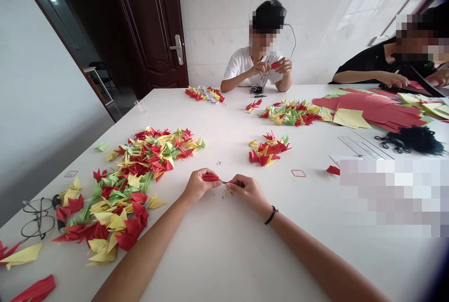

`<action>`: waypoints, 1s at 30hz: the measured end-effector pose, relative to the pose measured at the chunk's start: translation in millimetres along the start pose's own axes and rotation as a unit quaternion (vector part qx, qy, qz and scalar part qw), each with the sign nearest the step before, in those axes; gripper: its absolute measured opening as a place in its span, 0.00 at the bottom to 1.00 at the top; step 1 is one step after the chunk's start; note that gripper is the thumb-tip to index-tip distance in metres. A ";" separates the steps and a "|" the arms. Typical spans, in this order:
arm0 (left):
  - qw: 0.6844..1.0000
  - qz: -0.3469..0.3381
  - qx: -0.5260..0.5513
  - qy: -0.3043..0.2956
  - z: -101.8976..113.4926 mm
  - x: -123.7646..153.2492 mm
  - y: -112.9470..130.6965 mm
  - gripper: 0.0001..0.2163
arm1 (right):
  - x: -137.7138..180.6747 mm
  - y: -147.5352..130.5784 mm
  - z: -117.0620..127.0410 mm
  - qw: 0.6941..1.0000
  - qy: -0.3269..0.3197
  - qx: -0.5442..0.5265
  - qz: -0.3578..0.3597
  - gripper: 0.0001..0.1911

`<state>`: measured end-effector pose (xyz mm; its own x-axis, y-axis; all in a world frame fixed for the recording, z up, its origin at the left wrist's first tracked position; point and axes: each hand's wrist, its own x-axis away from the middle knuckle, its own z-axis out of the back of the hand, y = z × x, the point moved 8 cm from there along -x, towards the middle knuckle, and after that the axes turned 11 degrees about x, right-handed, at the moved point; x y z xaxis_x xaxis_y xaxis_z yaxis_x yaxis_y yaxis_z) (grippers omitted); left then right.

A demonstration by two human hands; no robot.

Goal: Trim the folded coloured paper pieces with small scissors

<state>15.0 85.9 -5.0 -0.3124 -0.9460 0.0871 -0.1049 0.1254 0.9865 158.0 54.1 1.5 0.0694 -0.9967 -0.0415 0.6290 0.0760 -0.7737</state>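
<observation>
My left hand (201, 184) pinches a folded red paper piece (211, 178) above the middle of the white table. My right hand (248, 190), with a black band on its wrist, is closed on a small thin dark tool (224, 182); its tip meets the red paper, and its kind is too small to make out. Tiny orange scraps (229, 193) lie on the table just under my fingers. A small group of red, yellow and green paper cranes (269, 150) sits beyond my right hand. Left of my left arm spreads a large pile of paper cranes (140, 166).
Eyeglasses (39, 217) lie at the left edge. Another crane pile (294, 114), red paper sheets (372, 107), clear rulers (365, 147) and black cords (417, 140) are at the right. Across the table, a person in white (261, 65) handles red paper; another in black (368, 65) sits right.
</observation>
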 end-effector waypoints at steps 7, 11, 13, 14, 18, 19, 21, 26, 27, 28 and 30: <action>1.000 0.002 0.006 0.008 3.5 1.3 2.7 0.13 | -1.6 1.6 -8.4 0.994 -0.091 -0.030 0.051 0.11; 1.000 0.018 0.010 0.015 4.7 2.6 2.9 0.15 | -1.9 0.1 -8.6 0.990 -0.117 -0.038 0.070 0.11; 1.000 0.019 0.011 0.015 4.2 3.4 3.4 0.15 | -1.5 -1.2 -9.3 0.989 -0.124 -0.038 0.073 0.11; 1.000 0.019 0.011 0.016 4.1 3.7 3.6 0.15 | -1.4 -1.5 -9.4 0.989 -0.122 -0.037 0.072 0.11; 1.000 0.008 0.003 0.017 4.3 3.8 4.4 0.15 | -0.6 -1.7 -8.4 0.993 -0.096 -0.022 0.062 0.09; 1.000 0.005 0.000 0.014 4.0 3.6 4.5 0.15 | -0.4 -1.8 -8.4 0.994 -0.092 -0.020 0.060 0.08; 1.000 0.000 -0.005 0.006 3.6 2.8 4.6 0.16 | 0.0 -2.2 -8.3 0.995 -0.085 -0.015 0.056 0.08; 1.000 0.007 0.003 -0.022 4.0 -0.2 3.7 0.19 | 0.0 -3.6 -4.3 0.997 -0.060 0.005 0.050 0.09; 0.999 0.010 0.016 -0.028 4.4 -0.8 3.3 0.20 | -0.1 -3.6 -2.9 0.997 -0.052 0.013 0.050 0.10; 0.999 0.012 0.032 -0.033 5.0 -1.5 2.8 0.21 | -0.2 -3.7 -1.6 0.998 -0.045 0.019 0.050 0.10; 0.997 0.012 0.071 -0.037 6.9 -2.8 2.2 0.21 | -0.4 -3.3 0.5 0.998 -0.034 0.025 0.051 0.10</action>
<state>9.1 90.9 -4.0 -0.3851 -0.9181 0.0943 -0.2275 0.1934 0.9544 156.2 54.2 4.4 0.1865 -0.9797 -0.0732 0.6544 0.1794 -0.7346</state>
